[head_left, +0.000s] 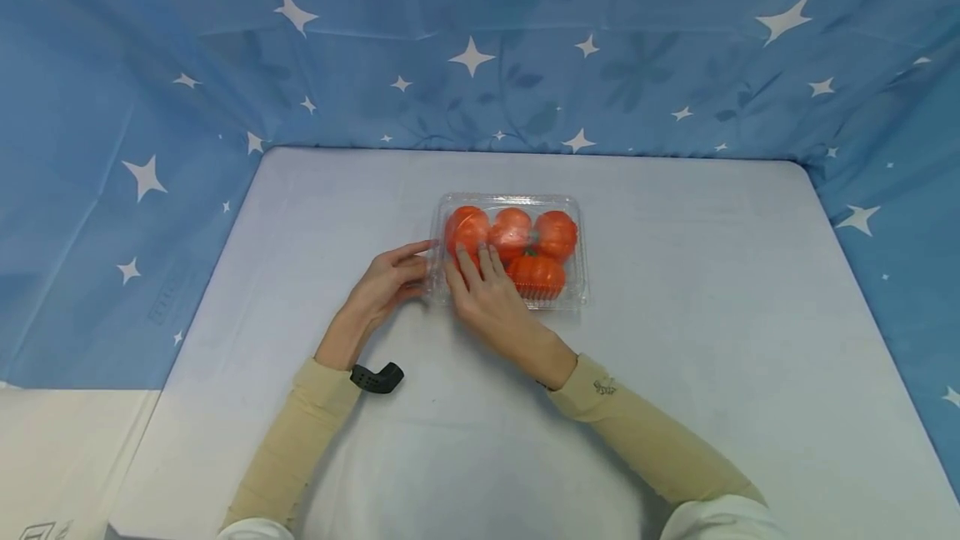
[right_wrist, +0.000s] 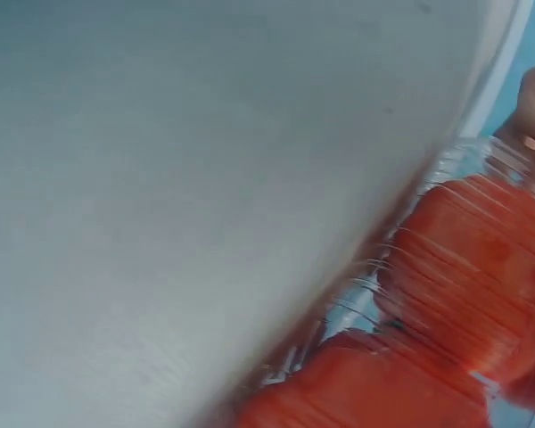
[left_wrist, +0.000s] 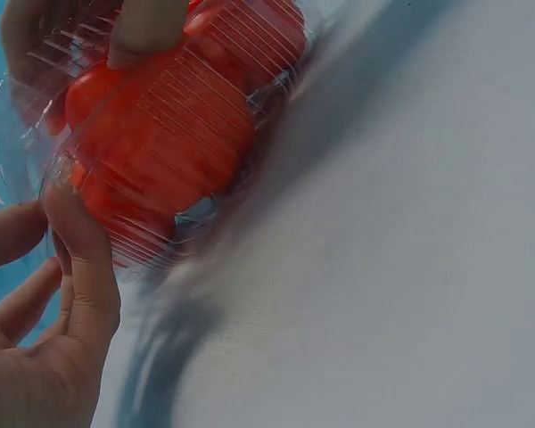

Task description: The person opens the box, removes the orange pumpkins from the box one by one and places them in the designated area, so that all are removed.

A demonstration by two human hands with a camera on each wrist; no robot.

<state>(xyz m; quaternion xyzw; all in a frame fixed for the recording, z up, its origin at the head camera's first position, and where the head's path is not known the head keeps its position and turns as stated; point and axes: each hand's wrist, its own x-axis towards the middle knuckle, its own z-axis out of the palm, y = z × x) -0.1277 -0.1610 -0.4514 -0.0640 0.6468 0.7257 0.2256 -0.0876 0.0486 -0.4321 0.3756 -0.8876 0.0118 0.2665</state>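
A clear plastic clamshell box (head_left: 573,294) lies on the white table, with several red-orange, tomato-like fruits (head_left: 557,233) inside. Its ribbed wall also shows in the left wrist view, with the fruits (left_wrist: 174,134) behind it. At the box's left edge, my left hand (head_left: 386,283) pinches the rim between thumb and finger, as the left wrist view (left_wrist: 62,303) shows. My right hand (head_left: 495,311) rests on the left front part of the lid, its fingers extended and covering some of the fruits. In the right wrist view, fruits (right_wrist: 473,276) fill the lower right corner.
The white table (head_left: 705,298) extends around the box on all sides. Blue cloth with white stars (head_left: 472,107) hangs behind it and at both sides. A black curved piece (head_left: 377,378) sits at my left wrist.
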